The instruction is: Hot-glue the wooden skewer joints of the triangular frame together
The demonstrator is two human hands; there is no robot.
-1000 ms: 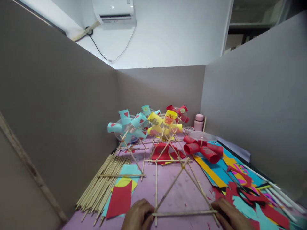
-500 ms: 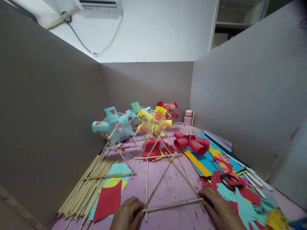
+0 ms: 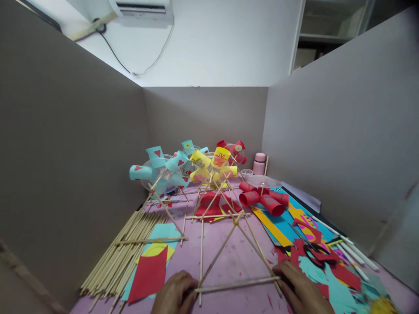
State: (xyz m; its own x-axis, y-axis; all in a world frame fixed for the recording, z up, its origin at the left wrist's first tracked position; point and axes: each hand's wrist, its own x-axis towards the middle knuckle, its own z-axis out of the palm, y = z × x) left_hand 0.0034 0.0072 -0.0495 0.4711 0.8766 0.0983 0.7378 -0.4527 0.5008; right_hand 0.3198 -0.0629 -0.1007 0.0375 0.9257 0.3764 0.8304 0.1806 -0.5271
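Observation:
A frame of thin wooden sticks (image 3: 218, 254) stands on the pink tabletop in front of me, its upper sticks meeting at a yellowish joint (image 3: 236, 221). Along its near side runs a crosswise stick (image 3: 238, 285). My left hand (image 3: 176, 293) is closed at the left end of that stick, where it meets the leg. At the right end, my right hand (image 3: 300, 288) is closed round the other corner, fingertips partly hidden. Behind it are stick stands carrying paper-cup wheels: a blue one (image 3: 157, 156) with hearts, a yellow one (image 3: 220, 158) and a red one (image 3: 236, 152).
Left, a row of loose sticks (image 3: 113, 257) lies beside a red paper sheet (image 3: 148, 275). At right are a red paper-tube wheel (image 3: 273, 205), black-handled scissors (image 3: 316, 255), paper scraps (image 3: 342, 277) and white rods (image 3: 358, 257). A pink bottle (image 3: 259, 163) stands at the back. Grey partitions (image 3: 206, 113) enclose the table.
The whole view has shifted slightly, so things appear a little farther right and lower. Both hands keep their hold on the two near corners of the stick frame.

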